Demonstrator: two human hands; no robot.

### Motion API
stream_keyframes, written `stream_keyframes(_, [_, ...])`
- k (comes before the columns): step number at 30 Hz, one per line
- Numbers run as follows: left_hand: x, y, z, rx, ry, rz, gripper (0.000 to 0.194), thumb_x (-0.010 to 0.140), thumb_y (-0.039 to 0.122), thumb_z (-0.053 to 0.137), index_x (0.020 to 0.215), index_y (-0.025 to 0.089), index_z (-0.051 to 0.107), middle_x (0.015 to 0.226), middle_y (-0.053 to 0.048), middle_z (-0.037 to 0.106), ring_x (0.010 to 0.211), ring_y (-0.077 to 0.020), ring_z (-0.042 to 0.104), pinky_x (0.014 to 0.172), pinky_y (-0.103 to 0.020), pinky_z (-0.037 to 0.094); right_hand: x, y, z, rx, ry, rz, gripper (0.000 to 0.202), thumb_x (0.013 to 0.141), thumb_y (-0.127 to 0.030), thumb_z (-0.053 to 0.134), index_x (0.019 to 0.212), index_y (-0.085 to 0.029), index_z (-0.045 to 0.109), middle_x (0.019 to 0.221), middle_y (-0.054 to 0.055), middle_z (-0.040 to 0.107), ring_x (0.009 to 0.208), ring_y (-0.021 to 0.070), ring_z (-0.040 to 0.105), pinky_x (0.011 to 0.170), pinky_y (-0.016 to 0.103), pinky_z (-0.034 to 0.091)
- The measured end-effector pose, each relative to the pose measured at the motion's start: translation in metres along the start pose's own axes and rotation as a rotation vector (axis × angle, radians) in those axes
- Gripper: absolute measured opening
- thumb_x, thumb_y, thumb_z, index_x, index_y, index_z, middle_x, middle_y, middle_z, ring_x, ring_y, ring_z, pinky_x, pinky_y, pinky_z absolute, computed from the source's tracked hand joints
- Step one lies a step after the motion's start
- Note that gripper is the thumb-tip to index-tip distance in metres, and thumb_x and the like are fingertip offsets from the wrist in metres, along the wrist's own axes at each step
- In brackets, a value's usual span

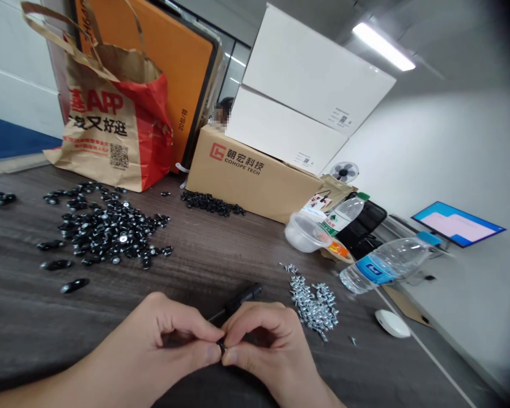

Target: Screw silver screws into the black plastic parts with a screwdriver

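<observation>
My left hand [176, 334] and my right hand [266, 340] meet at the front of the table, thumbs and forefingers pinched together. Between the fingertips shows a small black part [221, 343], mostly hidden, which both hands grip. Just behind the hands lies a screwdriver with a black handle [244, 296], its shaft partly covered by my right hand. To the left is a heap of small black parts with shiny metal spots [110, 229]; a few lie apart from it, nearer me. A pile of small silver screws [314, 303] lies to the right.
Another row of small black pieces [212, 203] lies before a cardboard box [255, 175] bearing white boxes [297, 73]. A paper bag [110, 124] stands back left. At right are a plastic tub [306, 233], water bottles [378, 266] and a white computer mouse [391, 323].
</observation>
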State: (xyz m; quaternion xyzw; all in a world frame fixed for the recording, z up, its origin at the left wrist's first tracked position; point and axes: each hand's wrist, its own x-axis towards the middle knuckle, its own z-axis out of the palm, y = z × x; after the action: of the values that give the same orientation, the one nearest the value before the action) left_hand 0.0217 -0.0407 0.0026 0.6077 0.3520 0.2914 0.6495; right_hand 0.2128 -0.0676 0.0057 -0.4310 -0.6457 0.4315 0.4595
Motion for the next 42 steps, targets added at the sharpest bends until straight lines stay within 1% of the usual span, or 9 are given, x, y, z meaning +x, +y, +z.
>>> stream_keyframes(4, [0.001,-0.004,0.003,-0.03,-0.029,-0.049,0.028,0.079,0.031,0.066,0.055,0.024,0.079,0.048,0.006,0.051,0.049,-0.0093,0.039,0.041,-0.016,0.029,-0.001,-0.001,0.001,-0.048,0.016,-0.049,0.008,0.071,-0.026,0.088,0.074,-0.023,0.082,0.067,0.004,0.077,0.059,0.016,0.066,0.058,0.026,0.05])
stream_keyframes(13, [0.001,-0.007,-0.001,-0.085,0.114,-0.1,0.011,0.067,0.036,0.076,0.067,0.026,0.082,0.07,0.002,0.076,0.07,-0.0187,0.066,0.065,-0.023,0.052,0.001,-0.001,-0.002,0.104,0.025,-0.007,0.011,0.067,-0.021,0.09,0.072,-0.023,0.081,0.068,0.002,0.075,0.061,0.0158,0.067,0.059,0.026,0.051])
stream_keyframes(20, [0.006,-0.012,-0.004,-0.155,0.023,-0.07,0.01,0.073,0.03,0.076,0.075,0.022,0.082,0.068,0.0,0.077,0.064,-0.0156,0.065,0.064,-0.023,0.051,-0.001,0.003,0.001,0.184,0.006,0.066,0.017,0.067,-0.024,0.09,0.075,-0.021,0.076,0.071,0.001,0.071,0.064,0.0149,0.066,0.061,0.025,0.052])
stream_keyframes(22, [0.007,-0.016,-0.006,-0.181,0.022,-0.058,0.008,0.074,0.028,0.077,0.078,0.022,0.082,0.069,0.0,0.077,0.066,-0.0151,0.065,0.064,-0.023,0.05,0.0,0.001,-0.007,0.098,0.003,0.039,0.018,0.072,-0.029,0.087,0.079,-0.02,0.073,0.074,0.002,0.07,0.069,0.0163,0.064,0.065,0.028,0.051])
stream_keyframes(25, [0.01,-0.02,-0.011,-0.214,0.074,-0.045,0.014,0.074,0.028,0.081,0.087,0.024,0.082,0.07,0.0,0.078,0.068,-0.016,0.067,0.066,-0.024,0.05,0.005,-0.003,-0.031,-0.277,-0.037,-0.074,0.017,0.083,-0.025,0.077,0.098,-0.022,0.071,0.094,0.006,0.069,0.089,0.0217,0.063,0.082,0.036,0.05])
stream_keyframes(28, [0.014,-0.02,-0.02,-0.201,0.147,-0.028,0.018,0.074,0.031,0.082,0.09,0.022,0.081,0.072,-0.001,0.078,0.068,-0.0173,0.068,0.067,-0.027,0.051,0.013,-0.002,-0.054,-0.685,-0.151,-0.114,0.046,0.081,-0.012,0.073,0.124,-0.026,0.063,0.121,0.009,0.063,0.113,0.0266,0.055,0.1,0.046,0.044])
stream_keyframes(34, [0.022,-0.014,-0.031,-0.146,0.275,0.053,0.019,0.073,0.035,0.082,0.087,0.022,0.081,0.078,-0.003,0.079,0.071,-0.0187,0.069,0.068,-0.028,0.054,0.023,0.005,-0.069,-0.867,-0.305,-0.033,0.022,0.088,-0.011,0.066,0.105,-0.024,0.071,0.104,0.006,0.069,0.1,0.0238,0.061,0.091,0.039,0.049])
stream_keyframes(38, [0.024,-0.008,-0.035,-0.142,0.312,0.051,0.016,0.074,0.032,0.08,0.087,0.023,0.081,0.077,-0.001,0.079,0.069,-0.0173,0.069,0.068,-0.027,0.056,0.016,-0.001,-0.088,-0.772,-0.11,0.04,0.017,0.094,-0.029,0.064,0.11,-0.025,0.07,0.104,0.006,0.072,0.095,0.0241,0.065,0.081,0.036,0.049])
stream_keyframes(42, [0.025,-0.007,-0.037,-0.161,0.326,0.048,0.014,0.074,0.031,0.08,0.086,0.023,0.081,0.075,0.001,0.078,0.065,-0.0154,0.068,0.066,-0.025,0.055,0.011,-0.004,-0.107,-0.392,0.158,-0.017,0.017,0.094,-0.033,0.065,0.109,-0.025,0.068,0.078,0.001,0.071,0.07,0.0195,0.065,0.068,0.032,0.049])
